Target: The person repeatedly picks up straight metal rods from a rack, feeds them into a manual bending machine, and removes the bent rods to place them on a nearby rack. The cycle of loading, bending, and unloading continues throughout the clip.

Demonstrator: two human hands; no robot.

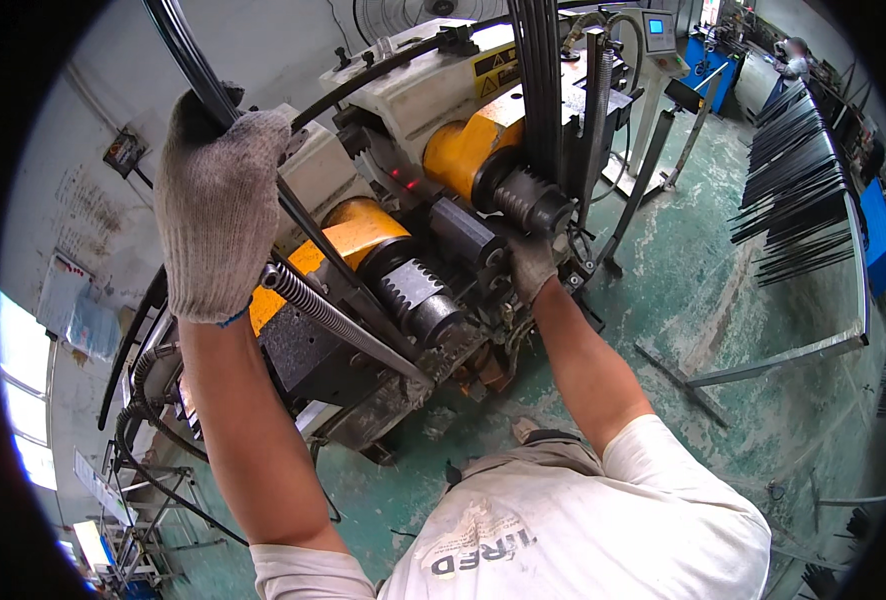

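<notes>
My left hand [218, 200], in a grey knit glove with a dark palm, is raised at the upper left. Its fingers are wrapped round several long black metal rods [175, 35], which slant past the glove down toward the machine. My right hand [535, 268], gloved too, reaches to the middle of the machine beside a black block [466, 232]. The fingers there are dark and blurred, so whether they grip anything cannot be made out. On either side of the block are yellow cylinder housings [458, 155] with toothed black cylinders [415, 290]. Red light spots glow behind the block.
A second upright bundle of black rods [535, 90] stands at the machine's right. A coil spring [338, 320] runs along a bar below my left hand. A control box [655, 35] stands behind. At right, a metal rack [858, 270] carries many black rods. Hoses hang at left.
</notes>
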